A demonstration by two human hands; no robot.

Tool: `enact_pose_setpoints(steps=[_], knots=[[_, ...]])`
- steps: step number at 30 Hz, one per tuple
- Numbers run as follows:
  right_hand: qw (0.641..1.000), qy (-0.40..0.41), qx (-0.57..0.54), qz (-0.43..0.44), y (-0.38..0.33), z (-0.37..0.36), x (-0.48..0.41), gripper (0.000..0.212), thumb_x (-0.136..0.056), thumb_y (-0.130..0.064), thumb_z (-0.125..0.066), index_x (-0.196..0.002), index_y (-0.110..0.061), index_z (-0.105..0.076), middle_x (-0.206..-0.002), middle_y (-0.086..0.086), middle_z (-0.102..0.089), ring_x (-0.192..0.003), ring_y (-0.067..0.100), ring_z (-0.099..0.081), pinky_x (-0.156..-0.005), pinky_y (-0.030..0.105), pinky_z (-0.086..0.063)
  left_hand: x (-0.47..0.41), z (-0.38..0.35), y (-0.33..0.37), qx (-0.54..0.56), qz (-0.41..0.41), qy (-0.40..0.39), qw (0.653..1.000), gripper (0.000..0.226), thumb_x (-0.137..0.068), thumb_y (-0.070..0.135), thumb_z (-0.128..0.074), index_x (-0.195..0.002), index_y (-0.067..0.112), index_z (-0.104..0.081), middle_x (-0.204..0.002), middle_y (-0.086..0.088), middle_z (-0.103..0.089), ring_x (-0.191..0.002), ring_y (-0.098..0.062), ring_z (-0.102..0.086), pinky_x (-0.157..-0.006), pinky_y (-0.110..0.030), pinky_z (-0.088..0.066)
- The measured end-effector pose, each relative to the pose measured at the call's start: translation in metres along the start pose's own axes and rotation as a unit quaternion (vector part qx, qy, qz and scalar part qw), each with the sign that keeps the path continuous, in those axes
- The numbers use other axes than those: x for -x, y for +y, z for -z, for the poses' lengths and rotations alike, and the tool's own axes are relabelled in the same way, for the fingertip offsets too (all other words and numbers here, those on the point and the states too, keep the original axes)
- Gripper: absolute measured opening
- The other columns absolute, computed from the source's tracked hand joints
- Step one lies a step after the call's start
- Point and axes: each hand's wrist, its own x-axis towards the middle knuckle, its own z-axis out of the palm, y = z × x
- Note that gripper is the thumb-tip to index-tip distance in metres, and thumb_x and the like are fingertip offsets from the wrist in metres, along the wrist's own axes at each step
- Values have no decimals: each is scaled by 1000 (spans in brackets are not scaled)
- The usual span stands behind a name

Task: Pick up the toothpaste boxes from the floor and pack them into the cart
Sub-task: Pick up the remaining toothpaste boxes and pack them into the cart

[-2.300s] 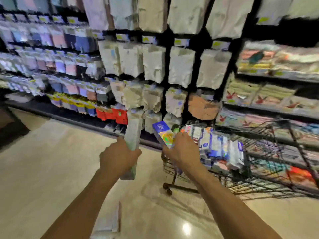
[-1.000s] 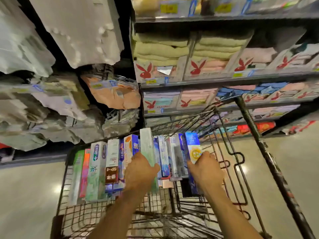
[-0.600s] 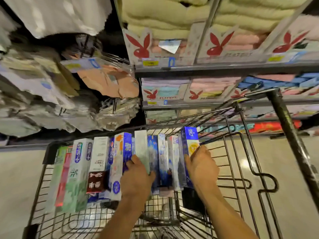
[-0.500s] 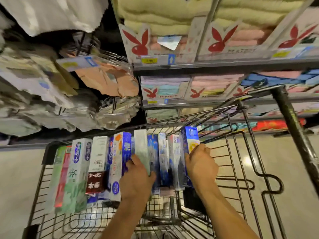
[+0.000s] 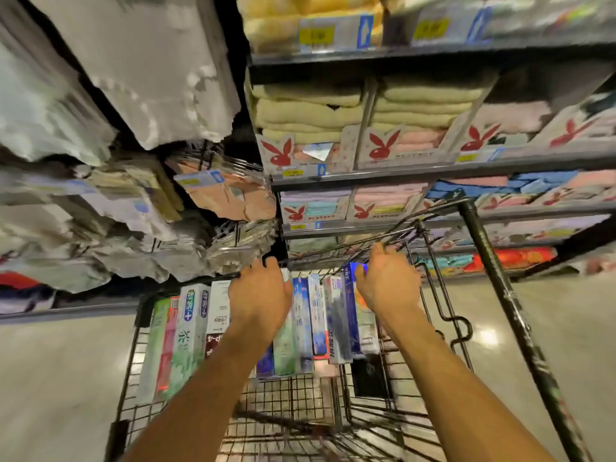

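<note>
A row of toothpaste boxes (image 5: pixel 193 321) stands on end across the far side of the wire cart (image 5: pixel 433 295). My left hand (image 5: pixel 260 295) hovers over the row with relaxed fingers and holds nothing; a pale green box (image 5: pixel 285 345) stands just below it. My right hand (image 5: pixel 386 285) is also empty, its fingers spread near the cart's far wire rim. A dark blue box (image 5: pixel 350 311) stands beside its thumb at the right end of the row. No box on the floor is in view.
The cart's black handle bar (image 5: pixel 493 278) runs down the right side. Store shelves with folded towels (image 5: pixel 306 115) and hanging packs (image 5: pixel 133 61) stand close behind the cart. Pale shiny floor (image 5: pixel 50 378) lies on both sides.
Both hands have let go of their boxes, which now stand in the row, and have lifted up and forward over the tops of the boxes.
</note>
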Motion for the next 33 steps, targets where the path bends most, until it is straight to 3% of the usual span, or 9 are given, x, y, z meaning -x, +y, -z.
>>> enact_pose_setpoints(steps=[7, 12, 14, 21, 26, 30, 33], knots=[[982, 53, -22, 179, -52, 171, 15, 58, -95, -55, -52, -140, -19, -49, -131, 11, -61, -122, 33, -56, -99, 44, -42, 33, 165, -15, 13, -27, 143, 989, 40, -96, 48, -48, -118, 16, -61, -115, -10, -63, -107, -33, -60, -83, -40, -49], [944, 83, -24, 320, -123, 246, 48, 54, -94, -60, -50, -131, -22, -54, -121, 8, -64, -117, 32, -59, -94, 43, -43, 79, 234, -75, 1, 72, 183, 981, 35, -97, 46, -47, -111, 16, -57, -108, -10, -66, -95, -32, -63, -68, -36, -46], [922, 82, -36, 377, -156, 257, 70, 50, -93, -58, -50, -126, -21, -56, -118, 7, -64, -113, 33, -59, -92, 45, -42, 112, 245, -106, 6, 120, 183, 976, 37, -97, 48, -46, -110, 15, -57, -107, -11, -66, -97, -33, -63, -71, -37, -48], [836, 71, -58, 542, -261, 258, 181, 47, -95, -56, -48, -125, -21, -55, -119, 8, -62, -114, 33, -58, -93, 47, -45, 262, 241, -214, 51, 309, 168, 935, 31, -92, 48, -50, -107, 21, -56, -109, -7, -65, -102, -32, -62, -78, -38, -46], [766, 34, -57, 639, -321, 237, 293, 47, -92, -56, -48, -123, -21, -54, -119, 8, -62, -112, 33, -58, -91, 46, -45, 393, 208, -276, 62, 435, 155, 885, 39, -94, 53, -47, -119, 23, -52, -120, -2, -62, -109, -26, -60, -87, -38, -49], [707, 23, -55, 704, -359, 218, 400, 42, -91, -54, -54, -114, -18, -53, -114, 10, -61, -108, 34, -59, -87, 43, -44, 512, 175, -312, 81, 518, 149, 839, 42, -95, 57, -47, -123, 26, -52, -121, 3, -63, -105, -19, -61, -79, -32, -47], [668, 4, -41, 743, -379, 201, 485, 49, -93, -53, -53, -126, -17, -52, -120, 9, -60, -111, 34, -58, -89, 44, -46, 604, 147, -332, 91, 564, 145, 808, 46, -96, 58, -44, -128, 25, -49, -126, 2, -61, -108, -18, -59, -80, -31, -47]])
